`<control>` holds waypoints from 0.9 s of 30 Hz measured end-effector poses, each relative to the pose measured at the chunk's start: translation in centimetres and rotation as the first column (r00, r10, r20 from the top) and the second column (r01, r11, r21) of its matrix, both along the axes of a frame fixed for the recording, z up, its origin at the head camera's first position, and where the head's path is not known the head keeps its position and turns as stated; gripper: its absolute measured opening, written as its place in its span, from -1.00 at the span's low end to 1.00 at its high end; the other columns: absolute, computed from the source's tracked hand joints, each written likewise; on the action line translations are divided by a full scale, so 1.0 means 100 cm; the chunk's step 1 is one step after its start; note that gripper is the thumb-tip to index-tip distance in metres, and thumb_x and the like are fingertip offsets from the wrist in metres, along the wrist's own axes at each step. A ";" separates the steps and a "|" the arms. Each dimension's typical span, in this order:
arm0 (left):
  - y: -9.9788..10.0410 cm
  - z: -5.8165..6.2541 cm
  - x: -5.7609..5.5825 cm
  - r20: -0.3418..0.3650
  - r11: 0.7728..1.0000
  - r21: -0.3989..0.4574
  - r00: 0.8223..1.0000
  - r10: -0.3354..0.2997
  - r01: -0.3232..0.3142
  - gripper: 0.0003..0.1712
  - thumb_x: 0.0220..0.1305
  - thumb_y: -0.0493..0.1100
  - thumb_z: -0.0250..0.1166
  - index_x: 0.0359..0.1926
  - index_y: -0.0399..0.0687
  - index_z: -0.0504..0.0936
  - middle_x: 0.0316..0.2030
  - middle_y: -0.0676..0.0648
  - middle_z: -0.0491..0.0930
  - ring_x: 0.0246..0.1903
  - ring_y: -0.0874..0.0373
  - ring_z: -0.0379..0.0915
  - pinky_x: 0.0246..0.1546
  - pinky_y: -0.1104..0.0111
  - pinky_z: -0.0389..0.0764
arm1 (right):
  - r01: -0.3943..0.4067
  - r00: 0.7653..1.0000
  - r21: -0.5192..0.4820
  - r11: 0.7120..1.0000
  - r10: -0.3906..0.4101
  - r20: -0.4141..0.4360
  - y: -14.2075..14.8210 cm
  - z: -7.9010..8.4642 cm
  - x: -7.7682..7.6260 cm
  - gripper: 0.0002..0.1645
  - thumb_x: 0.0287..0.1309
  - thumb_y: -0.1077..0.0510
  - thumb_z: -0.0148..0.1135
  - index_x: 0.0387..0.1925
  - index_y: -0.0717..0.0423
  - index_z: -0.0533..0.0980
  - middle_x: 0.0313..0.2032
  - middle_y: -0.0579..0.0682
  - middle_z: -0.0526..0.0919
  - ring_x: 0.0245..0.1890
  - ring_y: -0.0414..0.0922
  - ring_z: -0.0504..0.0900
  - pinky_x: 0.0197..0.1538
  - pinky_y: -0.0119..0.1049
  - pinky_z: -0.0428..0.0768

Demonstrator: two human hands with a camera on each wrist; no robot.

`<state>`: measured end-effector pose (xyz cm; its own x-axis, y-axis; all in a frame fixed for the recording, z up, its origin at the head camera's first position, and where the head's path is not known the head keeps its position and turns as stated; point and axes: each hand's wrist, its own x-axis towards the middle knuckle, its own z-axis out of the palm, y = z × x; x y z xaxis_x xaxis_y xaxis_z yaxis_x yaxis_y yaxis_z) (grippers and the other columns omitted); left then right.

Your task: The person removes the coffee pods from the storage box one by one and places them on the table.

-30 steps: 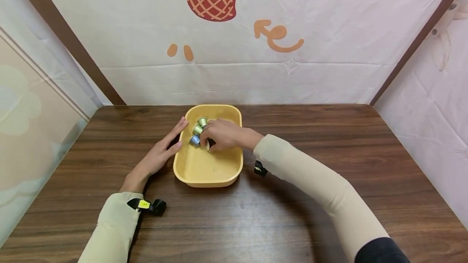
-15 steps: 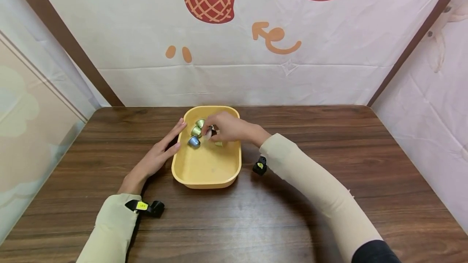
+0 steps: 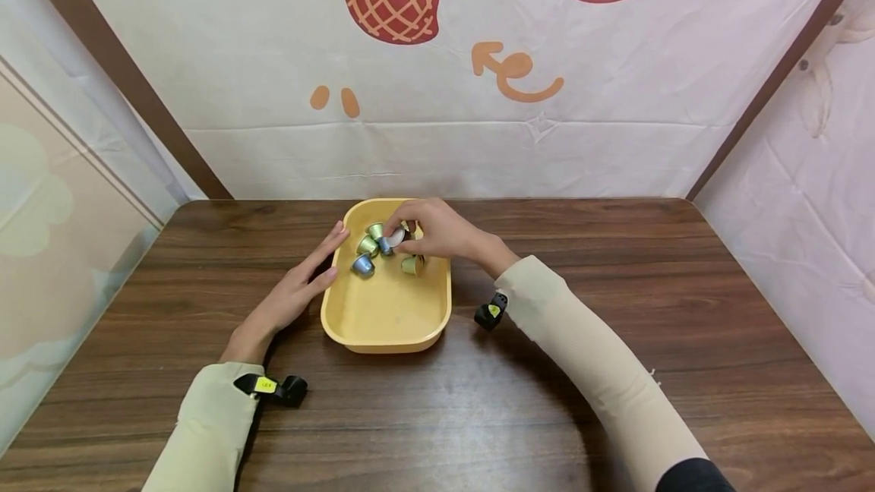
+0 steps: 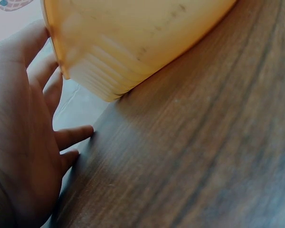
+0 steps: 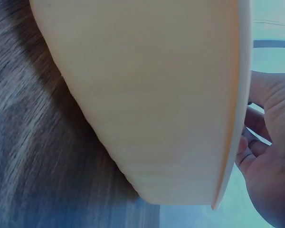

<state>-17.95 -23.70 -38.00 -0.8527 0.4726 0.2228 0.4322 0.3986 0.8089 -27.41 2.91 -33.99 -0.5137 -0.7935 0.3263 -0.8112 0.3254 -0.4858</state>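
My left hand [image 3: 290, 291] lies along the left side of a yellow plastic tub [image 3: 386, 325], its straight fingers touching the rim. Over the tub's back part, my right hand [image 3: 447, 230] pinches a coffee capsule [image 3: 396, 237] between thumb and fingers, its silvery lid turned to the left; its body, mostly hidden by the fingers, looks dark. Below and left of that hand lie two green capsules [image 3: 368, 247] and a blue capsule [image 3: 363, 266]. Another blue capsule [image 3: 385, 247] is partly covered by the held one. A yellow-green capsule [image 3: 412, 265] rests beneath the right hand.
The tub stands on a dark wooden table [image 3: 547, 401], near its back edge. Behind rises a white printed cloth [image 3: 437, 150], with more cloth at both sides. In the left wrist view, the tub's outer wall [image 4: 133, 42] stands beside the fingers.
My right hand has lifted the held capsule and moved it toward the tub's back. The second blue capsule and the yellow-green one have come into fuller view. The left hand stays put.
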 end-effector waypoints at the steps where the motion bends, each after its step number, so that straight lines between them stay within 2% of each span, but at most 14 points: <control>1: 0.000 0.000 0.000 0.002 1.000 0.001 1.000 0.000 0.000 -0.37 0.44 -0.36 -0.03 0.47 -0.22 0.05 0.48 -0.19 -0.20 0.44 -0.13 -0.31 0.30 0.07 -0.14 | 0.005 1.000 -0.007 1.000 -0.005 0.002 0.001 -0.001 0.000 -0.78 0.06 0.19 0.41 -0.19 0.06 0.67 -0.23 -0.18 0.65 -0.36 -0.20 0.50 -0.27 -0.35 0.45; 3: 0.000 0.000 0.000 0.002 1.000 0.003 1.000 0.000 0.000 -0.37 0.44 -0.36 -0.03 0.47 -0.21 0.05 0.48 -0.18 -0.20 0.44 -0.12 -0.31 0.30 0.05 -0.14 | 0.021 1.000 -0.025 0.999 -0.021 0.001 0.003 -0.002 -0.001 -0.78 0.04 0.19 0.42 -0.20 0.03 0.68 -0.24 -0.20 0.65 -0.37 -0.18 0.50 -0.30 -0.36 0.44; 8: 0.000 0.000 0.001 -0.006 1.000 0.001 1.000 -0.003 0.003 -0.37 0.44 -0.36 -0.03 0.47 -0.19 0.04 0.48 -0.18 -0.20 0.44 -0.10 -0.31 0.30 0.30 -0.12 | 0.056 0.998 -0.090 0.994 -0.055 0.015 0.010 -0.005 -0.002 -0.79 0.03 0.17 0.44 -0.22 -0.03 0.67 -0.27 -0.24 0.64 -0.42 -0.09 0.51 -0.38 -0.35 0.41; 16: 0.000 0.002 0.002 -0.014 1.000 -0.005 1.000 -0.004 0.004 -0.37 0.45 -0.35 -0.02 0.47 -0.19 0.05 0.48 -0.18 -0.20 0.44 -0.12 -0.30 0.30 0.31 -0.10 | 0.083 0.997 -0.193 0.978 -0.082 0.013 0.025 -0.009 -0.008 -0.76 0.05 0.15 0.44 -0.19 0.03 0.66 -0.31 -0.18 0.63 -0.46 -0.05 0.50 -0.42 -0.36 0.43; 20: 0.000 0.002 0.002 -0.012 1.000 -0.007 1.000 -0.001 0.001 -0.36 0.44 -0.35 -0.02 0.47 -0.19 0.05 0.48 -0.18 -0.19 0.44 -0.12 -0.30 0.31 0.27 -0.10 | 0.123 0.991 -0.278 0.953 -0.106 0.077 0.037 -0.008 -0.008 -0.74 0.04 0.17 0.44 -0.17 0.06 0.66 -0.29 -0.13 0.65 -0.46 -0.09 0.51 -0.39 -0.35 0.46; 24: 0.000 0.002 0.001 -0.014 1.000 -0.007 1.000 -0.004 0.004 -0.37 0.45 -0.34 -0.02 0.47 -0.20 0.04 0.48 -0.19 -0.19 0.44 -0.14 -0.30 0.28 0.44 -0.10 | 0.178 0.979 -0.363 0.914 -0.126 0.163 0.050 -0.005 -0.007 -0.74 0.05 0.21 0.43 -0.16 0.08 0.66 -0.25 -0.09 0.66 -0.45 -0.15 0.54 -0.36 -0.26 0.51; 27: 0.000 0.002 0.001 -0.013 1.000 -0.007 1.000 -0.004 0.004 -0.37 0.44 -0.35 -0.02 0.47 -0.21 0.04 0.48 -0.20 -0.20 0.44 -0.14 -0.30 0.26 0.48 -0.10 | 0.212 0.968 -0.390 0.896 -0.138 0.210 0.056 0.003 0.000 -0.75 0.08 0.27 0.39 -0.15 0.17 0.65 -0.26 0.01 0.66 -0.42 -0.07 0.56 -0.33 -0.17 0.53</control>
